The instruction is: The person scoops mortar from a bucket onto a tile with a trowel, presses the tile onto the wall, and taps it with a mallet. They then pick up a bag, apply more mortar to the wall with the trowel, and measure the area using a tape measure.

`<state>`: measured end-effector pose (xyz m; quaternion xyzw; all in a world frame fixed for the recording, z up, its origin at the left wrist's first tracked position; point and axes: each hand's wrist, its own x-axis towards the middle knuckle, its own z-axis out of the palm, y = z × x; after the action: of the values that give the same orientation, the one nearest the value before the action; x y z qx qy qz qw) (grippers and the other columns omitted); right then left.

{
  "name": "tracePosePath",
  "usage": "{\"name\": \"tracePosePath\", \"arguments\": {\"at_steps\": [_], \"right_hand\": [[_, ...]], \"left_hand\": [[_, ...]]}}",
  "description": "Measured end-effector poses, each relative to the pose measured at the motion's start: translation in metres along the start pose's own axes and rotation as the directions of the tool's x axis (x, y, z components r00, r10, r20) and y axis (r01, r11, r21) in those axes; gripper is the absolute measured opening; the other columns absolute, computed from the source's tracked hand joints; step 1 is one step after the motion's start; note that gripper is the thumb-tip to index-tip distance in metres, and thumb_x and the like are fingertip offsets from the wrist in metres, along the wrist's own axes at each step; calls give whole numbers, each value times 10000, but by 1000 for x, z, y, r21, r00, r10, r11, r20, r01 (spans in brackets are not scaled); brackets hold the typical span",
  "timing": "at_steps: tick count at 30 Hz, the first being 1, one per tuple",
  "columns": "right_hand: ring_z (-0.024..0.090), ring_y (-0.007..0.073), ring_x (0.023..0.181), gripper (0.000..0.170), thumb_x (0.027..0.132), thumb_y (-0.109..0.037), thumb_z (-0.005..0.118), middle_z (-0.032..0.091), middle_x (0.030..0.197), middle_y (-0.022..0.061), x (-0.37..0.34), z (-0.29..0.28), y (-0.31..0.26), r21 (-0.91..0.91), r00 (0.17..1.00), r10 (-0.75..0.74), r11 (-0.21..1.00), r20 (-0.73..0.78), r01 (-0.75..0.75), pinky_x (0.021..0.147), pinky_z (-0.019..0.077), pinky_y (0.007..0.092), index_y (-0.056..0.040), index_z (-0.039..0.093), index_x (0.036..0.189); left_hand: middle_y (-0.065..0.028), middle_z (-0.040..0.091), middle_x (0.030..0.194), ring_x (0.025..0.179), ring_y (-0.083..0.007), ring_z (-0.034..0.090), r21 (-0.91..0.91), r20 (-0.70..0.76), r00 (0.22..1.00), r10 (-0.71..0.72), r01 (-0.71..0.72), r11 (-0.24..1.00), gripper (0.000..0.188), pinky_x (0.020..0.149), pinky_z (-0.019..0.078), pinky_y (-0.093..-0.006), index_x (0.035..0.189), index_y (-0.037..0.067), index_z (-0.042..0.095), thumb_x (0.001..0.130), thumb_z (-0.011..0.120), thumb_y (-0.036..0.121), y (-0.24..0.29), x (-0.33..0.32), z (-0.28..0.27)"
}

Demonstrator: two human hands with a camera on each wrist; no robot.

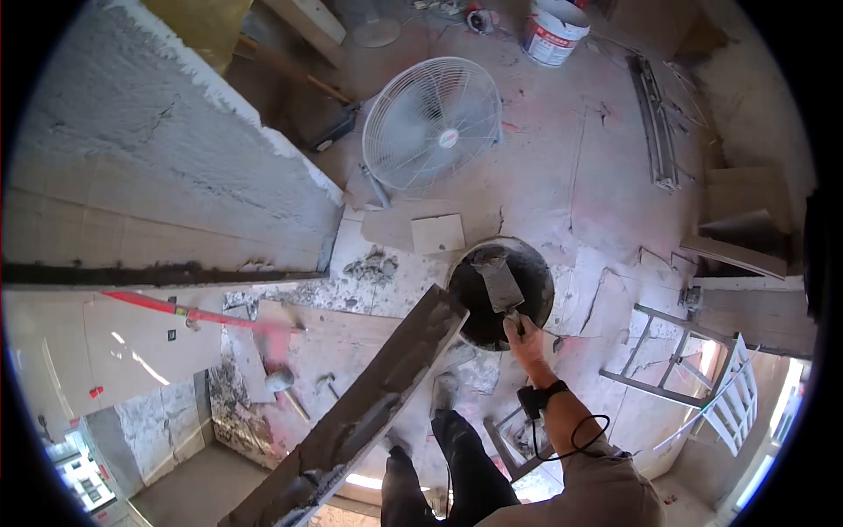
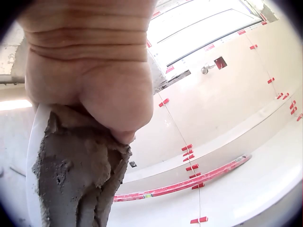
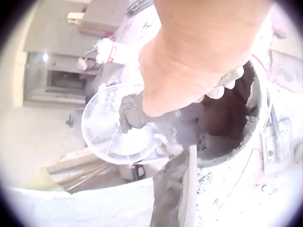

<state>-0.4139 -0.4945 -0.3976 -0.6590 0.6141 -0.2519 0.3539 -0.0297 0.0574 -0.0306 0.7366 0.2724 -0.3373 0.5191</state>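
Observation:
My right hand grips the handle of a trowel, its blade over the round bucket of dark grey mortar. Grey mortar clings to the trowel in the right wrist view. A long, narrow tile strip slants up from the lower left, its upper end right at the bucket's rim. Thick, uneven mortar coats the strip's face. In the left wrist view my left hand holds this strip by its edges, the thumb along one side; its other fingers are hidden.
A large round fan stands beyond the bucket, with a white bucket farther back. A red level leans at the left. A mallet lies on the floor, and a metal frame stands at the right.

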Motion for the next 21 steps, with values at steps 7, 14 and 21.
{"name": "tracePosePath", "arguments": {"at_steps": [7, 14, 21], "right_hand": [[602, 293, 617, 256, 735, -210, 716, 591, 705, 109, -84, -58, -114, -50, 802, -535, 823, 266, 566, 539, 482, 382, -76, 603, 920], [601, 282, 653, 248, 757, -251, 673, 593, 732, 76, -141, -36, -135, -238, 769, -490, 757, 410, 609, 571, 486, 396, -92, 617, 939], [612, 380, 685, 265, 830, -303, 604, 623, 740, 178, -144, -69, -174, -124, 799, -282, 907, 531, 403, 600, 479, 488, -39, 575, 834]], "left_hand": [[-141, 551, 1200, 1090, -257, 527, 74, 72, 994, 84, -89, 993, 421, 951, 424, -350, 1316, 45, 457, 973, 446, 288, 0, 15, 18], [-121, 577, 1183, 1067, -252, 559, 39, 247, 946, 210, -226, 973, 386, 930, 443, -366, 1250, 15, 502, 968, 402, 259, -18, 28, 12], [-129, 574, 1193, 1064, -272, 562, -309, 227, 970, 91, -16, 951, 453, 928, 456, -397, 1250, 18, 505, 982, 376, 360, -42, 65, -6]]}}
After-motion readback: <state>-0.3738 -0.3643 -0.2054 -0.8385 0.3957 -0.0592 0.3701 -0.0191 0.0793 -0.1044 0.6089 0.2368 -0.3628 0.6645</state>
